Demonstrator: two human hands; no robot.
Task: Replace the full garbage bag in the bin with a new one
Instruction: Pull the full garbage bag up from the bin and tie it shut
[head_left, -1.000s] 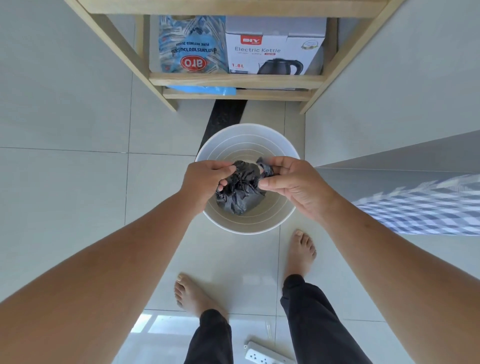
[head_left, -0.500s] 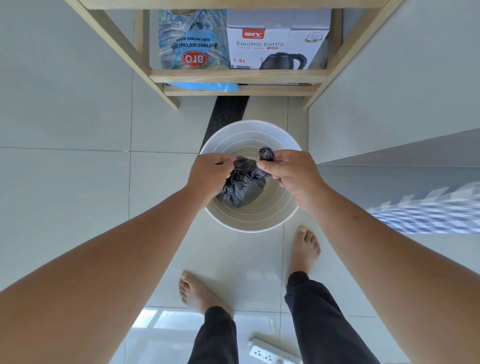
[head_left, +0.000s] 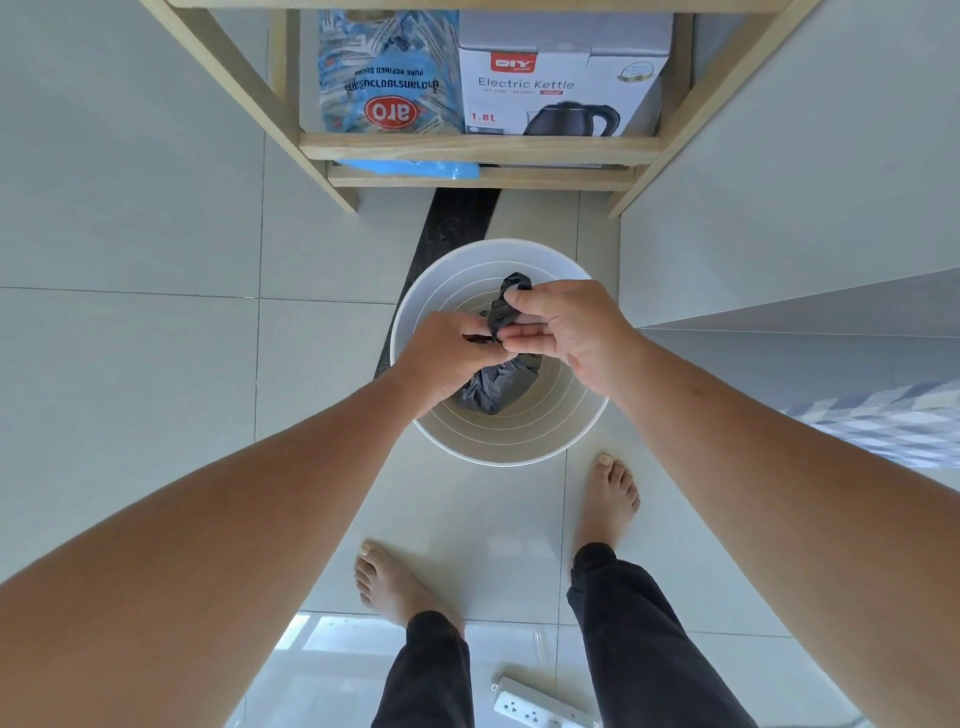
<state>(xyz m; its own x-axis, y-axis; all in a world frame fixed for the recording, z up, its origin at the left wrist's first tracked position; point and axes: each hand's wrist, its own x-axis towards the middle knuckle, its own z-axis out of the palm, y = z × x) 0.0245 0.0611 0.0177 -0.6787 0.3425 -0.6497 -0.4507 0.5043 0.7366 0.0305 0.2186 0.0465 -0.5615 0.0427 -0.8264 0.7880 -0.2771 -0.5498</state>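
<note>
The black garbage bag hangs inside the white bin, its twisted neck rising between my hands. My left hand pinches the neck low — my right hand pinches the upper loop, nearer the free end.

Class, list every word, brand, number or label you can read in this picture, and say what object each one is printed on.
"DIY", "Electric Kettle", "1.8L": white kettle box on the wooden shelf.
"aro", "PURE REFINED SUGAR", both upside down: blue sugar bag beside it.
Script line on the bag, small print under "Electric Kettle", gold seal: too small to read.
</note>
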